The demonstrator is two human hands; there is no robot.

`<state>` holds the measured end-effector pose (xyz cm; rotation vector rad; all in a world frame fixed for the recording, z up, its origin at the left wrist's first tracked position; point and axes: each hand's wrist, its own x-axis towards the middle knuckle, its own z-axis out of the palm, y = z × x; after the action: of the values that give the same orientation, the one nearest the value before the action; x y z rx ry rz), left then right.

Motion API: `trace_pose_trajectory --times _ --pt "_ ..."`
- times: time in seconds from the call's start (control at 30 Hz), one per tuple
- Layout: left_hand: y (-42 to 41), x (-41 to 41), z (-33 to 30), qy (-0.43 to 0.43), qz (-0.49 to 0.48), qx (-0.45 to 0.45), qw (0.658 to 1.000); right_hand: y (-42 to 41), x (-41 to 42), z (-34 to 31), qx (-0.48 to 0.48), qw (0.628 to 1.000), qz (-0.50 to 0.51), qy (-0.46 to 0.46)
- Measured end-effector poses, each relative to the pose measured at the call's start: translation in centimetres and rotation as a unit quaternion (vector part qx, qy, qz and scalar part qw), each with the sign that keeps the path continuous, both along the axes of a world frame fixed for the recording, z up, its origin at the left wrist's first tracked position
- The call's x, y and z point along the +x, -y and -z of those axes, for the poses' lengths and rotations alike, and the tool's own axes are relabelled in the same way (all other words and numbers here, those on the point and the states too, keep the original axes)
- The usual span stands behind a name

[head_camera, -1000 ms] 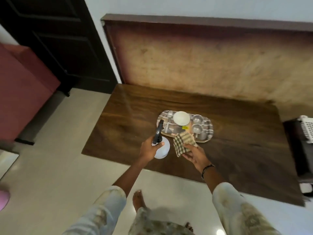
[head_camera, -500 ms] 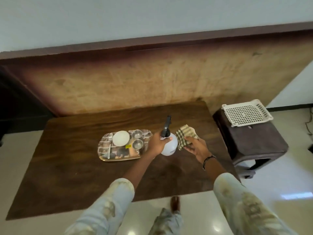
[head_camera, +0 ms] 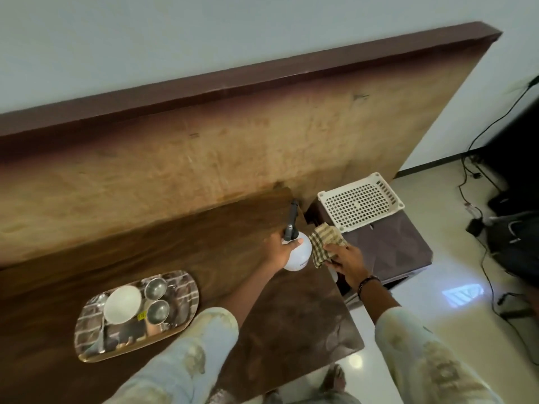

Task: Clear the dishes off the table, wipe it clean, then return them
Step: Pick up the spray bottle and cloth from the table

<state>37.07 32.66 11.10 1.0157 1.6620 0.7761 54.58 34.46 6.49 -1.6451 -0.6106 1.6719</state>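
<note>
My left hand grips a white spray bottle with a black nozzle, held over the right end of the dark wooden table. Just to its right, my right hand holds a checked cloth above the table's right edge. At the lower left of the table lies an oval tray with a brick pattern. It carries a white bowl, two small steel bowls and a spoon.
A dark stool stands right of the table with a white perforated plastic tray on top. Cables and dark bags lie on the tiled floor at the far right. A wooden panel rises behind the table.
The view has swung to the right. Both hands with bottle and cloth have moved from beside the tray to the table's right end, near the stool.
</note>
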Motion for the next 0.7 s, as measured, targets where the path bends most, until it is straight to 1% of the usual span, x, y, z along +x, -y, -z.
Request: trace_pose_trajectory --times 0.1,0.27,0.3,0.4,0.43,0.53,0.6,0.67,0.7 --pt "-3.2 3.5 0.0 0.008 0.015 0.005 1.0 -3.2 3.6 0.8 0.008 1.0 0.002 0.016" --pt "-9.2 9.4 1.3 -0.001 0.016 0.008 1.0 -10.1 9.7 2.3 0.007 0.996 -0.035 0.079" --pt "-10.6 10.7 1.8 -0.003 0.016 0.004 1.0 -11.6 10.9 3.1 0.007 0.994 -0.043 0.096" --pt "-14.4 14.1 3.9 -0.015 0.022 -0.016 1.0 -16.2 14.2 5.2 0.015 0.976 -0.112 0.186" --pt "-15.5 14.9 4.7 -0.019 0.018 -0.022 0.999 -17.5 15.1 6.1 0.029 0.964 -0.14 0.224" --pt "-18.9 17.5 7.6 -0.024 -0.013 -0.037 0.999 -21.6 17.1 7.8 0.08 0.907 -0.233 0.34" --pt "-20.4 18.6 9.2 -0.015 -0.036 -0.037 0.999 -23.9 17.6 8.7 0.129 0.875 -0.237 0.403" --pt "-21.7 19.5 10.9 -0.022 -0.051 -0.032 0.998 -25.6 17.7 9.9 0.179 0.826 -0.234 0.48" --pt "-22.1 19.8 11.6 -0.032 -0.055 -0.03 0.997 -26.2 17.7 11.0 0.191 0.808 -0.24 0.504"
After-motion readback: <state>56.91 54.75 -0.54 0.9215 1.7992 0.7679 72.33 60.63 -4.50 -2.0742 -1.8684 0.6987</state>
